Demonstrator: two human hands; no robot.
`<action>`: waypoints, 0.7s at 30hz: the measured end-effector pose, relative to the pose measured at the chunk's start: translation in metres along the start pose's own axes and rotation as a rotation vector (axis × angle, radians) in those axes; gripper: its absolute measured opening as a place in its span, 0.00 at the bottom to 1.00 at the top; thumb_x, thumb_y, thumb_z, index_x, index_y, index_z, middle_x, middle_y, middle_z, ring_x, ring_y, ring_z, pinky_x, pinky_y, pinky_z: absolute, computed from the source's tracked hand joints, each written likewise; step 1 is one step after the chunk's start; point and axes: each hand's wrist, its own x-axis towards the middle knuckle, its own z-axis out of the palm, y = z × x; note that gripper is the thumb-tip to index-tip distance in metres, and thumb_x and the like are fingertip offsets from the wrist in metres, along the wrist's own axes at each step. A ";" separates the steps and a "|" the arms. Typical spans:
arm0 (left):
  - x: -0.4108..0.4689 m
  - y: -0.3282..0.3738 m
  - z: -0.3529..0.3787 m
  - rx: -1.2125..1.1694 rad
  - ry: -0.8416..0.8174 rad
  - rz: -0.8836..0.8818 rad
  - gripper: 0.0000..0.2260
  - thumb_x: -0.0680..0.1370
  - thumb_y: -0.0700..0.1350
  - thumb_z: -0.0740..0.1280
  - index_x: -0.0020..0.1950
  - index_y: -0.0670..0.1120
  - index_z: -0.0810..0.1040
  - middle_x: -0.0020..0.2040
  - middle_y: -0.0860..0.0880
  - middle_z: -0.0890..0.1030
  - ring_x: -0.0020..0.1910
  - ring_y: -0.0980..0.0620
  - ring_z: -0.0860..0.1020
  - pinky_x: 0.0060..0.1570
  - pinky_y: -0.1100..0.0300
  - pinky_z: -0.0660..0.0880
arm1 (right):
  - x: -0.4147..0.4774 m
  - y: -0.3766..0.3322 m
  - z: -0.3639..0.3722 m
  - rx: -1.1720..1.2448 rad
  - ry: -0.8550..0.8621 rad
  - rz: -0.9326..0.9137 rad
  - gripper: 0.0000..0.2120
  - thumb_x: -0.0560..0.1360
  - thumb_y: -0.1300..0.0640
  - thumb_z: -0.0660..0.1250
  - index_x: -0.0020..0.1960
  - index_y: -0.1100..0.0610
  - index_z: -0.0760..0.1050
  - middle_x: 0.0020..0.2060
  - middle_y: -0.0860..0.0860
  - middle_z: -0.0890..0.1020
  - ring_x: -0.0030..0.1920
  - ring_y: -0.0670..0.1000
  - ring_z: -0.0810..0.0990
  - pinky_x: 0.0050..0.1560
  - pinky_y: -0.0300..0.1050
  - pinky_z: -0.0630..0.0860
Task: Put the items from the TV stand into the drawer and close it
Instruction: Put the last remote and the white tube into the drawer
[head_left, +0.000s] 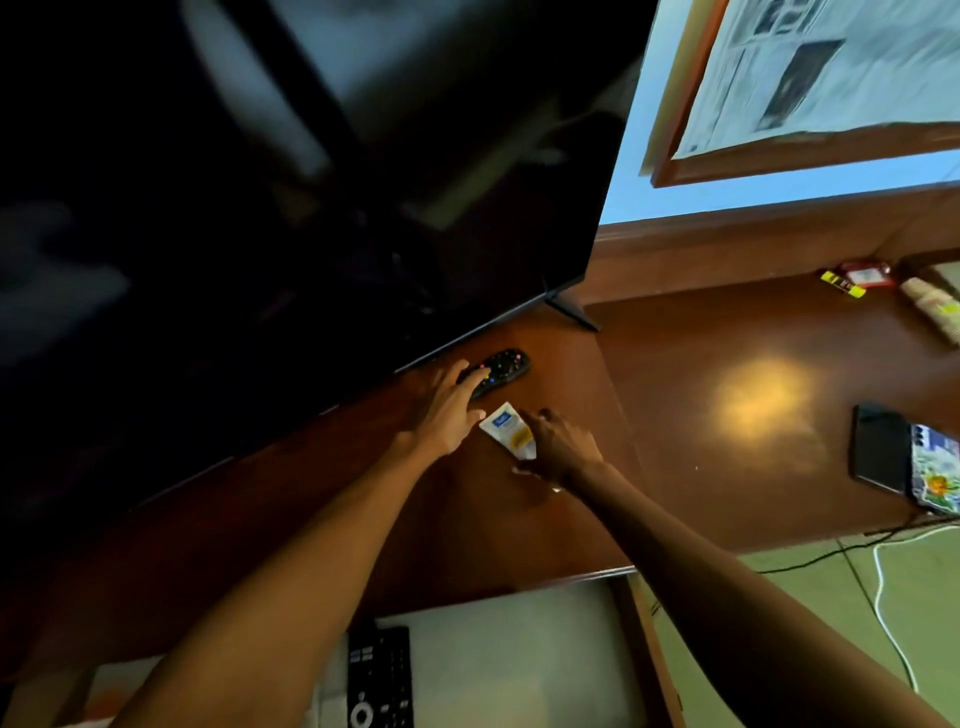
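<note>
— Reaching with both at once, are they? Where do the things lie?

— On the TV stand (311, 519), just in front of the television's (260, 182) lower edge. The small black remote (503, 368) sits at about twelve o'clock from the white tube (509, 428), the two near each other but apart. The drawer (519, 649) stands open at six o'clock, with a long black remote (379, 675) already lying inside.

— And the hands?

— The left hand (447, 410) has its fingers spread, tips laid on the near end of the small remote, not closed round it. The right hand (556, 447) rests over the tube's near end, fingers loosely curled; whether it has pinched yet, I cannot tell.

— How will they handle?

— The remote looks rigid and light, I'd judge; take it across its narrow waist, thumb on one long side, fingers on the other. The tube is soft and probably slick, so it will give under pressure. Better to hold it by the flat crimped end or round the body gently, away from the cap.
</note>
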 end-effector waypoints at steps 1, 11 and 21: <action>0.012 0.003 0.003 0.020 -0.006 -0.002 0.28 0.79 0.49 0.66 0.77 0.53 0.60 0.78 0.46 0.58 0.76 0.43 0.59 0.72 0.47 0.59 | 0.003 0.005 0.001 -0.015 -0.018 -0.013 0.42 0.68 0.44 0.74 0.76 0.49 0.58 0.68 0.56 0.69 0.64 0.60 0.73 0.57 0.57 0.78; 0.031 0.012 0.031 0.134 -0.015 -0.066 0.25 0.80 0.45 0.63 0.76 0.56 0.61 0.72 0.45 0.68 0.69 0.44 0.68 0.66 0.49 0.67 | -0.003 0.033 -0.003 0.068 0.017 -0.027 0.33 0.70 0.49 0.74 0.71 0.51 0.67 0.62 0.54 0.77 0.58 0.56 0.80 0.51 0.53 0.81; -0.072 -0.015 0.019 -0.146 -0.001 -0.115 0.28 0.79 0.40 0.65 0.77 0.53 0.60 0.68 0.43 0.68 0.64 0.45 0.70 0.65 0.54 0.70 | -0.065 0.013 0.000 0.200 0.031 0.048 0.31 0.74 0.55 0.70 0.73 0.56 0.63 0.63 0.61 0.74 0.58 0.63 0.77 0.51 0.53 0.75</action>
